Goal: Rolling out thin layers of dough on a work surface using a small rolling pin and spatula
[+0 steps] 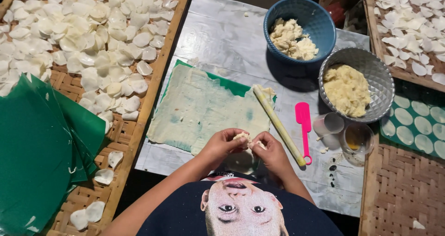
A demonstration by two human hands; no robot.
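My left hand [221, 144] and my right hand [272, 151] meet at the near edge of the work surface, both pinching a small lump of pale dough [244, 137] between the fingertips. Just beyond them lies a green plastic sheet [234, 85] covered with a thin smear of dough. A yellowish rolling stick [278, 124] lies diagonally at the sheet's right edge. Below my hands a pale round disc [241, 162] rests on the surface, partly hidden by them.
A blue bowl [320, 20] and a silver bowl [375, 66] hold dough at the right. A pink spatula [304, 127], a clear cup [330, 123] and a glass of amber liquid [357, 138] lie near them. Woven trays [153, 78] of white discs flank both sides; green sheets [37, 152] are stacked at left.
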